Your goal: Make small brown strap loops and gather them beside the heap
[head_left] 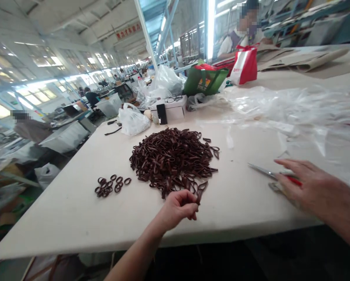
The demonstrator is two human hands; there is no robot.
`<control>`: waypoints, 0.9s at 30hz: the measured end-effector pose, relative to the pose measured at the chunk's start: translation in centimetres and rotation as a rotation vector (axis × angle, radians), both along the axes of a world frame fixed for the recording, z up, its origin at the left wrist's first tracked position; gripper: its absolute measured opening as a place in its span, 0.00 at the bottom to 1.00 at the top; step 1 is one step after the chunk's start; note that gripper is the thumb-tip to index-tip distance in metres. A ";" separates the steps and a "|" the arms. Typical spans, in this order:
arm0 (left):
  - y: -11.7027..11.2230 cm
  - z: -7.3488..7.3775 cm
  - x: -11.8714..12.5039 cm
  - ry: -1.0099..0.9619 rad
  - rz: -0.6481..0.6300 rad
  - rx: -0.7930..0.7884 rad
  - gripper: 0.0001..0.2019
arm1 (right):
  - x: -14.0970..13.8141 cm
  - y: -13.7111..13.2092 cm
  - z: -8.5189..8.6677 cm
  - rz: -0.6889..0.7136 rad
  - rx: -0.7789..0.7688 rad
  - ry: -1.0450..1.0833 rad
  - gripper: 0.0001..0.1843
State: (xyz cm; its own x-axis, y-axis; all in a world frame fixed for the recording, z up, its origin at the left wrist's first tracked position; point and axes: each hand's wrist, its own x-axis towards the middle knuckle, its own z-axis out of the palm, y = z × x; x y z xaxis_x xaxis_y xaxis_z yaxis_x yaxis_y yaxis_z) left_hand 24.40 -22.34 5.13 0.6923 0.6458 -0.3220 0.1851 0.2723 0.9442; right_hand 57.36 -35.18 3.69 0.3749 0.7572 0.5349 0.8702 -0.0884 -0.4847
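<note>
My left hand is closed in a pinch on a dark brown strap loop at the near edge of a heap. That heap consists of many similar narrow loops, flattened and tangled. Off to the right, my right hand is around the red handle of pointed scissors, index finger stretched forward. The blades point left, low over the table; the other fingers are partly hidden. A small greyish object beneath this hand is unclear. Left of the heap lies a small group of rounded brown rings.
The pale table ends close to my body. Behind the heap are a white plastic bag, a phone against a white box, a green bag and a red-white bag. Clear plastic sheeting spreads at right; people work beyond.
</note>
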 end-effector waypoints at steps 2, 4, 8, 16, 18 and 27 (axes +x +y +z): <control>1.9 0.3 0.2 -0.028 0.022 0.012 0.11 | -3.6 2.9 1.4 0.149 -0.012 0.002 0.16; 3.8 0.6 0.5 -0.062 0.045 0.034 0.12 | -7.4 6.3 2.3 0.367 0.005 0.079 0.16; 7.0 0.7 0.5 -0.124 0.092 0.098 0.14 | -12.6 12.8 2.8 0.729 0.025 0.133 0.15; 10.4 -1.8 -0.7 -0.203 0.245 0.077 0.09 | -15.5 19.6 -0.2 0.815 0.002 0.287 0.12; 10.2 -2.2 -0.5 -0.170 0.243 0.079 0.08 | -15.8 19.8 -1.4 0.784 -0.018 0.312 0.12; 10.0 -3.2 0.5 -0.061 0.387 0.219 0.06 | -14.5 18.7 -1.2 0.782 -0.380 0.757 0.09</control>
State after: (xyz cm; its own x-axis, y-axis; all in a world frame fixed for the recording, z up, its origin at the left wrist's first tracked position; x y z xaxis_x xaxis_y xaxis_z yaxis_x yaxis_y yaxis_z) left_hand 24.86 -12.37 1.96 0.3996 0.9095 -0.1146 0.0506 0.1029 0.9934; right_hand 42.86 -16.52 2.47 -0.1409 0.9881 0.0609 0.2491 0.0949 -0.9638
